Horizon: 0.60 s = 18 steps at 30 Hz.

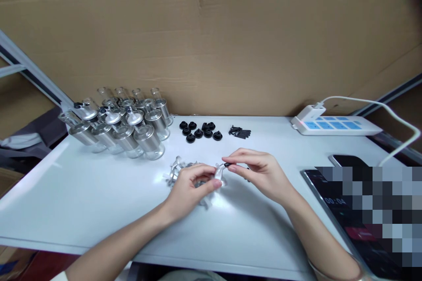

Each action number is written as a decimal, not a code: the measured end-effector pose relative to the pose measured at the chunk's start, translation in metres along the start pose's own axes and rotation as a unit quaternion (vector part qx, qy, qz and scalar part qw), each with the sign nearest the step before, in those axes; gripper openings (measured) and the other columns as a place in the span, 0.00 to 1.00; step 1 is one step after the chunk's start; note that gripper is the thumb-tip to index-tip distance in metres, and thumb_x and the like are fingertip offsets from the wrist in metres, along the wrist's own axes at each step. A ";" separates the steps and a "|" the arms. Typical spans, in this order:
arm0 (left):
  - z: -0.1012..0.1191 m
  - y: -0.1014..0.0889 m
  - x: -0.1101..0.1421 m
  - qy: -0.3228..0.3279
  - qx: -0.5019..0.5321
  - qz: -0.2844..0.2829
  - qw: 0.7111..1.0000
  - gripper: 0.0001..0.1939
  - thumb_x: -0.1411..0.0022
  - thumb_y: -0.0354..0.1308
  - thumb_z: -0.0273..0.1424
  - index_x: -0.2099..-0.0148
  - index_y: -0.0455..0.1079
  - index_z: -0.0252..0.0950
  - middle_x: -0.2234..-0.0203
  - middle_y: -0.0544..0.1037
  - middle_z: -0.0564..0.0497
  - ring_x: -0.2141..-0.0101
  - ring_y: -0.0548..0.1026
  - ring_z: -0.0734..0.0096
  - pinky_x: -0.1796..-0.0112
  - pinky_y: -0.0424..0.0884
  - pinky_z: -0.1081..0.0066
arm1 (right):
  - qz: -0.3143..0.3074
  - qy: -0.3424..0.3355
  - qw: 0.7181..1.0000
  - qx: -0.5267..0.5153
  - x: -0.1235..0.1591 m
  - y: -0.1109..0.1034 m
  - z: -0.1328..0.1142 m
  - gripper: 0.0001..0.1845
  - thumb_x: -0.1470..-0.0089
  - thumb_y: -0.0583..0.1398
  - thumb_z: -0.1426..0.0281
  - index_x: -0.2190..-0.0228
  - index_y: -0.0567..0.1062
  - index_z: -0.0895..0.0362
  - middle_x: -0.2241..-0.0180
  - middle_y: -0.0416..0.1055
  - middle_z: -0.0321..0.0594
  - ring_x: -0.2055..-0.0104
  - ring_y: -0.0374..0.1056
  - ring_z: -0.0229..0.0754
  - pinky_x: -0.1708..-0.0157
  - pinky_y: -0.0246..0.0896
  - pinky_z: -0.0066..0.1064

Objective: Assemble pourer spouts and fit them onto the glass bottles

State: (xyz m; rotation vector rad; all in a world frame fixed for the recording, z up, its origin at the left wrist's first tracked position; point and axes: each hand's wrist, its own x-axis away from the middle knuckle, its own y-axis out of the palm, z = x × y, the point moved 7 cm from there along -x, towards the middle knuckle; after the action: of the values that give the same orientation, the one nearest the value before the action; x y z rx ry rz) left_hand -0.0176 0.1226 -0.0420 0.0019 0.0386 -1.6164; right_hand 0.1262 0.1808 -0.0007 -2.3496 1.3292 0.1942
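My left hand [188,187] is closed around a silvery pour spout [219,176], thumb on its near side. My right hand [263,173] pinches a small black tip piece [227,164] between thumb and fingertips, at the upper end of the spout's thin tube. Whether the piece sits on the tube or only touches it, I cannot tell. Beneath and behind my left hand lies a pile of similar silvery spouts [178,164], partly hidden by the hand. A small dark bit on the table is half covered by my right fingers.
Several glass bottles with metal bands [123,140] stand at the left, some topped with spouts. Black round stoppers [198,133] and thin black pieces [240,132] lie at the back. A power strip [343,126], its white cable [404,140], a phone [349,161] and a tablet-like screen [332,215] occupy the right.
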 end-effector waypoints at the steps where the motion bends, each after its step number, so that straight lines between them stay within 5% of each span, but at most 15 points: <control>1: 0.000 0.000 0.000 0.004 -0.005 -0.002 1.000 0.14 0.47 0.65 0.39 0.63 0.76 0.33 0.66 0.78 0.46 0.65 0.76 0.66 0.61 0.73 0.68 | -0.001 0.000 1.000 0.003 0.000 0.000 0.000 0.08 0.49 0.65 0.63 0.66 0.83 0.49 0.70 0.78 0.41 0.69 0.71 0.41 0.67 0.69 0.35; 18: 0.010 0.000 0.000 0.040 -0.048 -0.011 0.998 0.10 0.44 0.64 0.36 0.62 0.78 0.35 0.67 0.78 0.47 0.66 0.74 0.68 0.63 0.70 0.71 | -0.020 0.038 0.999 -0.028 0.002 0.004 0.006 0.13 0.48 0.63 0.58 0.62 0.82 0.49 0.70 0.75 0.40 0.68 0.70 0.41 0.64 0.67 0.36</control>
State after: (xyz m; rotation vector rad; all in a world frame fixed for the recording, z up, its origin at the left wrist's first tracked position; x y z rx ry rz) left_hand -0.0172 0.1218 -0.0322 -0.0072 0.1792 -1.6353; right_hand 0.1242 0.1804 -0.0082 -2.4497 1.3275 0.1329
